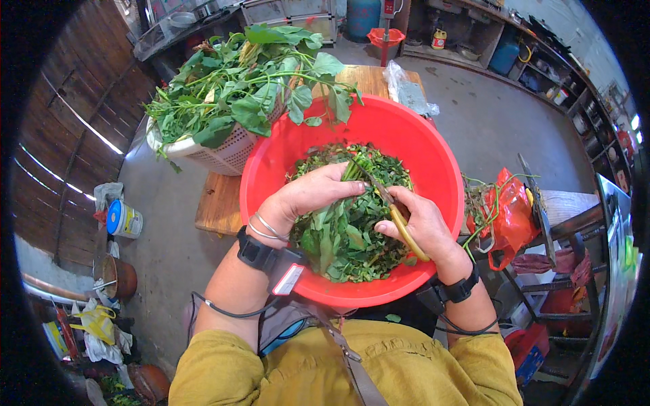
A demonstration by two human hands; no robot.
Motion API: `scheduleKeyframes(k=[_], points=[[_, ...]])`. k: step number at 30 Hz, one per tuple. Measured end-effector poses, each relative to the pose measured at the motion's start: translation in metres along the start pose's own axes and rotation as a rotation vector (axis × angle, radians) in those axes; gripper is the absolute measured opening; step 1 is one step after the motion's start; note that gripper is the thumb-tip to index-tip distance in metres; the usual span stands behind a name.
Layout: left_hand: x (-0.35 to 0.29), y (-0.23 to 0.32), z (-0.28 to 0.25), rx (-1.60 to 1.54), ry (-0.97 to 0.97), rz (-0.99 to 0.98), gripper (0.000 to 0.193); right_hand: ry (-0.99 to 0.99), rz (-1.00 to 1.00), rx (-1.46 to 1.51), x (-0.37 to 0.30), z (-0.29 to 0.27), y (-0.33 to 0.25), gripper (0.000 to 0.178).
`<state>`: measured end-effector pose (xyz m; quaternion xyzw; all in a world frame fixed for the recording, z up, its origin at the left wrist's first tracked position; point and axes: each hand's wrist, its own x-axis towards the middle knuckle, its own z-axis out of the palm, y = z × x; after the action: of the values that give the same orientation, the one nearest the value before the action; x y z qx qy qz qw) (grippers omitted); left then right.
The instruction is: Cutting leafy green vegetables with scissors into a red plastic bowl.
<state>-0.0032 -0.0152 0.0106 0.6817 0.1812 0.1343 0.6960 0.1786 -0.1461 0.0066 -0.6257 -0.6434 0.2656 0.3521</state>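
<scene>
Over the red plastic basin [433, 162], the left hand [313, 191] pinches leafy stems [351, 172] between thumb and fingers; the right hand [425, 223] curls its fingers around yellow-handled scissors [408, 238], blades beside the bunch. Good cutting probably calls for a tight, even bundle, short snips above the chopped greens [396, 170], and left fingertips tucked clear of the blades.

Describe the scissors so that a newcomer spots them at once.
Find the big red basin in the centre, with chopped greens inside. Over it, the right hand holds the scissors, their dark blades by the leafy bunch in the left hand. Their smooth yellow handles set them apart from the green leaves around them.
</scene>
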Motion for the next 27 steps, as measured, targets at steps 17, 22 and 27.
scheduleKeyframes(k=[17, 22, 27], points=[[0.005, -0.006, -0.002, 0.041, 0.278, 0.054, 0.034, 0.096, 0.081, -0.059, 0.002, 0.003, 0.004, 0.050], [0.005, -0.002, -0.007, -0.110, 0.278, 0.157, 0.036, -0.014, 0.077, -0.077, 0.002, 0.001, -0.002, 0.059], [0.003, -0.005, -0.003, -0.049, 0.150, 0.085, 0.038, -0.046, 0.072, -0.098, 0.004, -0.001, -0.005, 0.062]])
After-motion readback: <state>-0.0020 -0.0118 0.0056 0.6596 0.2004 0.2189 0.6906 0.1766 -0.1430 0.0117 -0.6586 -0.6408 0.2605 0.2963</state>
